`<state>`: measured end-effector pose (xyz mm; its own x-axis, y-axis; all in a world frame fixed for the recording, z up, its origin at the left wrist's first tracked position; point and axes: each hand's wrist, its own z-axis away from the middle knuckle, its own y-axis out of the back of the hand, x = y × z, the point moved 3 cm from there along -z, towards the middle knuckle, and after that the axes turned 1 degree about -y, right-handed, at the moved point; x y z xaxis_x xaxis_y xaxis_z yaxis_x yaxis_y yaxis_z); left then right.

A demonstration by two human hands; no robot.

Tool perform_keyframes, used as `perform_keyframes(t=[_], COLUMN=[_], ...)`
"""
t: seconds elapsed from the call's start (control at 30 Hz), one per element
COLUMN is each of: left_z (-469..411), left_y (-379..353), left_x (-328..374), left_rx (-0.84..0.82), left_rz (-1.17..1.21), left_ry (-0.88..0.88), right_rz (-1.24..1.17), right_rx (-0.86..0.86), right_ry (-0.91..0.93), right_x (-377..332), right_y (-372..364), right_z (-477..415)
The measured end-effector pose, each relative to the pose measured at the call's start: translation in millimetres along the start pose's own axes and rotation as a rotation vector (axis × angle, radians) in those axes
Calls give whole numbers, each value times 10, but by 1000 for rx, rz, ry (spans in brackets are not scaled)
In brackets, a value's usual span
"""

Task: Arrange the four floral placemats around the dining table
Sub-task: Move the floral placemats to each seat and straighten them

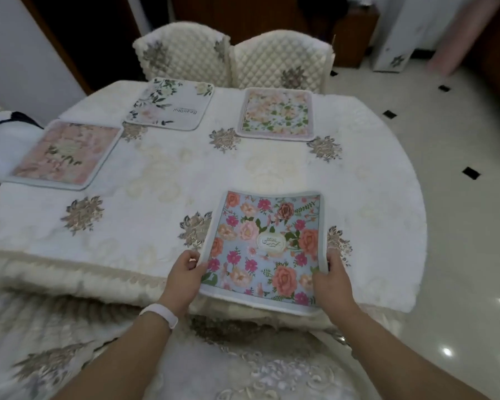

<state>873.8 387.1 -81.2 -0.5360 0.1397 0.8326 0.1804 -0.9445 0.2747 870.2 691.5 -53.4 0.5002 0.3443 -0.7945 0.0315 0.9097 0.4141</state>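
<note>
Soft quilted cloth covers the whole dining table (162, 180), cream with embroidered flowers, and the mats lie on it like thin pads. From the left: a pink placemat (65, 153) lies flat near the left edge. Next, at the far side, a pale placemat with dark leaves (171, 103) lies before the left chair (182, 50). Then a peach and green placemat (276, 114) lies before the right chair (283, 57). These three are well apart from each other.

The fourth one, the blue placemat with bright roses (264, 249), is at the near edge. The left hand (186, 272), which has a white band (159, 313) at the wrist, pinches the mat's left border; the right hand (334, 275) pinches the right border. Both hands are closed on it, one on each side, with the mat between them. Its near edge seems a little lifted over the table's rim, and the far edge bends slightly.

I think the mat is light and soft, with some padding, so it will bend if it is held by one corner only. Taking it by the two side borders, as now, keeps it flat. It is not fragile, and on the quilted cloth it probably does not slide much, so it is better to lift and lay it than to push.

I see no containers on the table.
</note>
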Motion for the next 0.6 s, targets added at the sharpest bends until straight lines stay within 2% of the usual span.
perform_keyframes(t=[0.33, 0.6], left_z=[-103, 231], left_y=[-377, -822], left_x=[122, -52], left_rx=[-25, 55], left_rz=[75, 250], left_ry=[65, 182], right_rz=[-73, -245], right_rx=[119, 180], right_ry=[-179, -332], right_x=[397, 634], right_y=[19, -31], right_z=[114, 14])
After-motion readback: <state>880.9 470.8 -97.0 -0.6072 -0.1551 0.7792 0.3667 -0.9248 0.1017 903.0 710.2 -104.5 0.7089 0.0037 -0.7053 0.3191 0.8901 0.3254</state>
